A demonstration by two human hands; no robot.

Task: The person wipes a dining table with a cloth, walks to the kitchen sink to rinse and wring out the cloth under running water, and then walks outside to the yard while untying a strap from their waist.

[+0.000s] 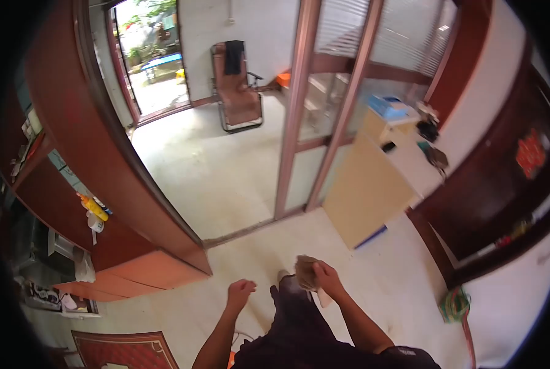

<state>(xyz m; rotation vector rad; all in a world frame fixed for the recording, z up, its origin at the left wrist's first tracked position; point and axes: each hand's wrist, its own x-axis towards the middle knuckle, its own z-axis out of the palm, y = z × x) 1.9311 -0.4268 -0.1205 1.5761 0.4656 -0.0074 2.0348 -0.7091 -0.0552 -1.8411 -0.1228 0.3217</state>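
Note:
My right hand (329, 280) is closed on a bunched grey-brown cloth (306, 272), held in front of my legs at about thigh height. The cloth looks like a rag, but blur hides its details. My left hand (242, 293) hangs in the air to the left of my legs, apart from the cloth. Its fingers are curled in, and nothing shows in them. Below the hands are my dark trousers (296, 320) and the pale floor.
Ahead, a doorway with a glazed partition (293, 111) leads to a room with a folding recliner (235, 92). On the right stands a cream cabinet (367, 184) with items on top. A wooden shelf unit (146, 270) is on the left. A green woven basket (454, 305) sits lower right.

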